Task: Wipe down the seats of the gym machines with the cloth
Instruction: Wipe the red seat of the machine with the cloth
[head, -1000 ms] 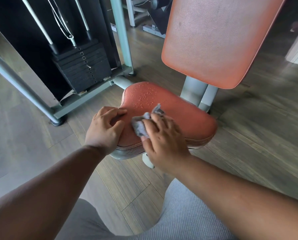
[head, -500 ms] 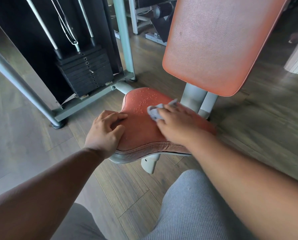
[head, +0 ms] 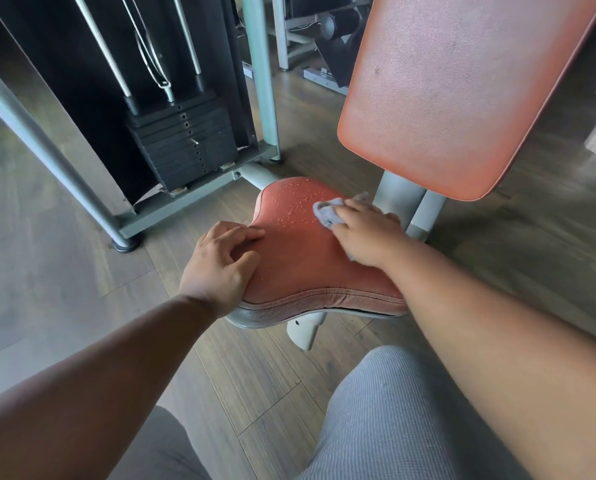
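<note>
A: Progress?

B: Partway, by my read. Seat [head: 303, 258] at frame centre; droplets [head: 294, 206] on its far left part, unwiped. Near part looks dry.

A: Hands?

B: Right hand [head: 365, 233] presses the bunched cloth [head: 327, 211] on the seat's far right, fingers curled over it. Left hand [head: 220, 261] rests on the seat's left edge, fingers bent, holding nothing.

A: Unclear?

B: Most of the cloth is under the hand. Backrest [head: 462, 88] cut off at top; other machines barely visible.
</note>
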`<state>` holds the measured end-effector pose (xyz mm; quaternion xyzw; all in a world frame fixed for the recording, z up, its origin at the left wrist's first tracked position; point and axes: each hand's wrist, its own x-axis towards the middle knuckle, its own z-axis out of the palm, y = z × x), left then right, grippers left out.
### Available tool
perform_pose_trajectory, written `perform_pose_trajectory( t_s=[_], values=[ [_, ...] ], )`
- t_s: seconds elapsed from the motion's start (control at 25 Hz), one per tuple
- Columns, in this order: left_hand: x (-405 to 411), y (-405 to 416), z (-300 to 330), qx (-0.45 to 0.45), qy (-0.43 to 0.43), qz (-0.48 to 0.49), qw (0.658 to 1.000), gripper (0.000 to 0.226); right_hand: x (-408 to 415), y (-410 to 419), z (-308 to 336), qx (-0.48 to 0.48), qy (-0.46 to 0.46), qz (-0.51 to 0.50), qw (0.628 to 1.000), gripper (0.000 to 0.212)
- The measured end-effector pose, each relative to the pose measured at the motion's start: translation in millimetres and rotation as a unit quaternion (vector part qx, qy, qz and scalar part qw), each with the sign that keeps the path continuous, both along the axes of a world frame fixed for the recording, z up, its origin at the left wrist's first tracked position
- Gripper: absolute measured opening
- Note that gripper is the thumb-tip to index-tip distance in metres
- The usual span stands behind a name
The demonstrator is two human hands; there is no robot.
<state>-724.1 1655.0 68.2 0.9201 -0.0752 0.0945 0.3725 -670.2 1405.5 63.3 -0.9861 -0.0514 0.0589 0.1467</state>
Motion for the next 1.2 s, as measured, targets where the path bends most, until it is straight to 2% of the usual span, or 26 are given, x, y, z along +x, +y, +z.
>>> perform_pose_trajectory(
  t_s=[0.08, 0.16, 0.28, 0.4, 0.52, 0.6, 0.68, 0.76, 0.84, 0.96, 1.08, 1.2],
  values=[
    [1, 2, -1, 0.003, -0.002, -0.006, 1.000, 0.044, -20, 20, 4, 0.030, -0.013, 0.062, 0.998, 0.048],
    [2, 2, -1, 0.002, 0.003, -0.006, 1.000, 0.044, -56, 1, 3, 0.017, -0.032, 0.098, 0.995, 0.049],
    [2, 1, -1, -0.002, 0.000, 0.000, 1.000, 0.045, -49, -50, -1, -0.028, -0.013, 0.036, 0.999, 0.049],
    [1, 1, 1, -0.001, 0.000, -0.001, 1.000, 0.044, 14, -37, -5, -0.025, 0.026, -0.021, 0.999, 0.047],
    [0, 2, 1, -0.002, 0.004, -0.004, 1.000, 0.044, 21, 15, 0, 0.016, -0.008, 0.041, 0.999, 0.048],
    [1, 2, 0, -0.001, 0.007, -0.003, 1.000, 0.045, -5, 13, 1, 0.048, 0.003, 0.078, 0.996, 0.050],
    [2, 4, -1, -0.008, 0.006, -0.001, 1.000, 0.047, -20, -12, -2, 0.021, 0.005, 0.070, 0.997, 0.051],
    [3, 3, -2, -0.013, 0.007, 0.001, 1.000, 0.048, 6, -28, -1, -0.028, 0.017, 0.028, 0.999, 0.051],
    [4, 3, -2, -0.013, 0.005, 0.000, 1.000, 0.050, 51, -14, -1, -0.025, 0.040, -0.004, 0.999, 0.050],
    [3, 4, -1, -0.013, 0.009, 0.000, 1.000, 0.052, 74, 38, 4, -0.012, 0.040, 0.037, 0.998, 0.051],
    [4, 4, -1, -0.017, 0.012, -0.003, 1.000, 0.051, 38, 33, 3, 0.014, 0.019, 0.108, 0.994, 0.052],
    [3, 4, -1, -0.022, 0.002, -0.006, 1.000, 0.052, 35, -7, -3, -0.018, 0.000, 0.057, 0.998, 0.049]
  ],
)
